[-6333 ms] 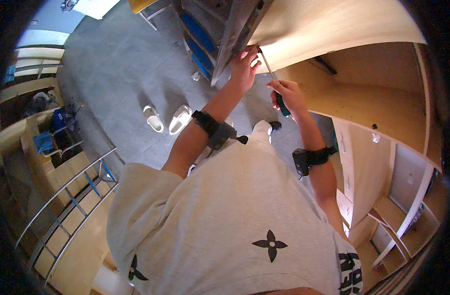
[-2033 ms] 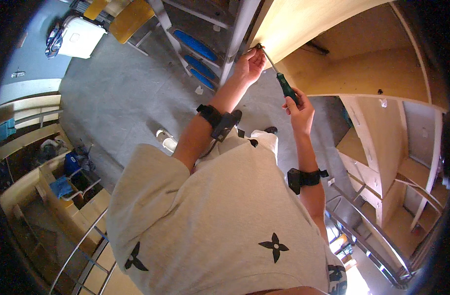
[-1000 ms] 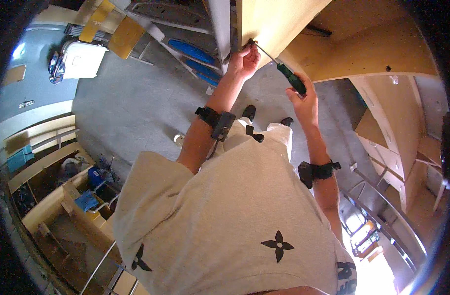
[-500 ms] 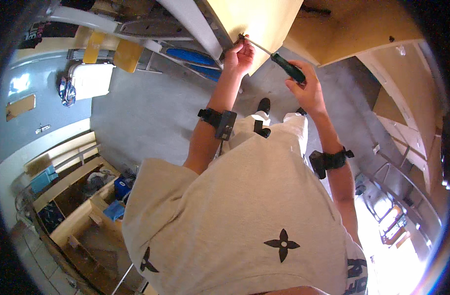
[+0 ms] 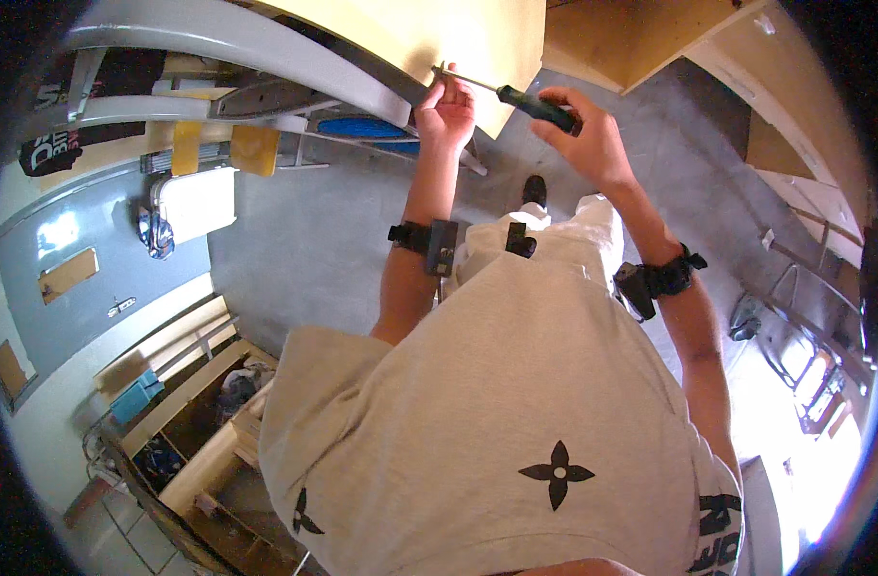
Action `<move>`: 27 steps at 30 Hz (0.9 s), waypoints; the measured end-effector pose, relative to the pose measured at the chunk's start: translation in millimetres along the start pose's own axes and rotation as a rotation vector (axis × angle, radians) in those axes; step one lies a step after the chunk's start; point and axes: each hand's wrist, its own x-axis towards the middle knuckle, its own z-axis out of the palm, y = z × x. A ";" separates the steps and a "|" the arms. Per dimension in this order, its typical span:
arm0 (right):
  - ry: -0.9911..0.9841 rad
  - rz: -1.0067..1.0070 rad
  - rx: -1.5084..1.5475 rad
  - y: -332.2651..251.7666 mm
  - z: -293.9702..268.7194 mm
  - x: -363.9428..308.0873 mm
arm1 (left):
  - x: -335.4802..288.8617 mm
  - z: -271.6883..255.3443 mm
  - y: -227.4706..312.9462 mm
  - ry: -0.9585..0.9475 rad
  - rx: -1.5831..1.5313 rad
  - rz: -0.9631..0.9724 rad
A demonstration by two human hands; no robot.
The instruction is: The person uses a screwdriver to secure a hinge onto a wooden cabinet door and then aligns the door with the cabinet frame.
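Screwdriver, tip at the wooden panel, is likely light and rigid, best held by the handle, whose end is loosely gripped by right hand; left hand part-curled near tip, hold can't be told.

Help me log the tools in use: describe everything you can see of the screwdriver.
The screwdriver has a dark green, plastic-looking handle and a straight metal-looking shaft. It points left and slightly up in the picture, toward the pale wooden panel. The right hand grips the handle's rear; the left hand is by the tip, whose shape is unclear.
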 end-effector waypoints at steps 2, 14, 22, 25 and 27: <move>-0.017 0.090 -0.019 0.5 0.5 -1.2 | -0.2 0.1 -0.7 -0.004 -0.003 -0.006; 0.011 0.127 0.068 -2.2 0.7 -0.9 | 7.9 -6.6 -0.4 -0.022 0.039 -0.022; -0.007 -0.049 -0.109 8.4 1.8 2.5 | 7.0 -3.7 -2.8 0.016 0.033 0.008; 0.094 -0.410 -0.409 11.4 7.7 -0.1 | 7.5 -3.4 -2.6 0.010 0.006 -0.031; 0.041 -0.215 -0.216 13.3 6.0 1.1 | 7.6 -4.4 -2.3 -0.009 0.023 -0.032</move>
